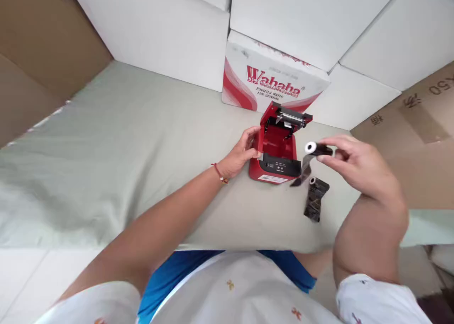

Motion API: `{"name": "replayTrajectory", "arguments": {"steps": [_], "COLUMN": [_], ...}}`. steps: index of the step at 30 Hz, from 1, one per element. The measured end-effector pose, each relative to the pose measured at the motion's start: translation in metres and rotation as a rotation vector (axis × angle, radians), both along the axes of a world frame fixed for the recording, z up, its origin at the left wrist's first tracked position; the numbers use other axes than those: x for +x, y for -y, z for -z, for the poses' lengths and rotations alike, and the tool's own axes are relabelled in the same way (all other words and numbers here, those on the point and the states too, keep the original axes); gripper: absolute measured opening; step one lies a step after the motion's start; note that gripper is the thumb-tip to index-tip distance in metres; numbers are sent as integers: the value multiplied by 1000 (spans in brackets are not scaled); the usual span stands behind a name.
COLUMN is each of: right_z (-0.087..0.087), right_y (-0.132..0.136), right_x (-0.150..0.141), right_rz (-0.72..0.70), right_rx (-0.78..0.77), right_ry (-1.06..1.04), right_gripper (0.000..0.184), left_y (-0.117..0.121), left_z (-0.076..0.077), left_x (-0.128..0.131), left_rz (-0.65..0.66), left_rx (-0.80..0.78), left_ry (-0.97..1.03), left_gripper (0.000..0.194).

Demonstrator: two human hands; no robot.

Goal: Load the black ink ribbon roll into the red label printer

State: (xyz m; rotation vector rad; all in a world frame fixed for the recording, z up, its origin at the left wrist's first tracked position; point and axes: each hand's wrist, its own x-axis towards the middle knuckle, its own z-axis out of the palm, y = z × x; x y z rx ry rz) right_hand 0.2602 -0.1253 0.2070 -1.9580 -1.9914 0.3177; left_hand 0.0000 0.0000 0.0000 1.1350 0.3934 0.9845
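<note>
A small red label printer (pixel 275 165) stands on the cloth-covered surface with its lid (pixel 286 116) tilted up, baring the red inside. My left hand (pixel 244 151) grips the printer's left side, thumb over the front left corner and fingers along the wall. To the printer's right, my right hand (pixel 349 158) pinches a black ribbon roll (pixel 322 150) with a white core end, held above the surface. A dark strip of film (pixel 302 173) hangs from that roll. Below it lies a second black ribbon roll (pixel 315 198), partly unwound.
Behind the printer stands a white and red Wahaha carton (pixel 273 78), against stacked white boxes (pixel 283 16). Brown cartons wall in the left (pixel 46 54) and right (pixel 414 120) sides. Grey-green cloth (pixel 152 120) covers the work surface up to its front edge near my body.
</note>
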Motion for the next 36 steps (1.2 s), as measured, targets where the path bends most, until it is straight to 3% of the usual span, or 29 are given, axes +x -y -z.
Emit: {"name": "replayTrajectory", "arguments": {"steps": [4,8,12,23,27,31,36], "right_z": [16,43,58,68,70,75,97], "right_y": [-44,-74,-82,-91,-77,-36,19], "right_x": [-34,-60,-71,-78,-69,-55,-52], "right_rz": [-107,-110,-77,50,-44,-248,-388], "right_rx": [-71,-193,-188,-170,-59,214,459], "right_ry": [98,251,285,341,210,-38,9], "right_gripper": [37,36,36,41,40,26,31], "left_y": [-1,-2,-1,-2,-1,0,0], "left_z": [3,5,4,3,2,1,2], "left_x": [-3,-4,-4,-5,-5,-5,-5], "left_rz": [15,16,24,22,15,16,4], "left_rx": [27,49,34,13,5,8,18], "left_ry": [-1,9,21,27,22,28,17], "left_gripper": [90,90,89,90,89,88,88]}}
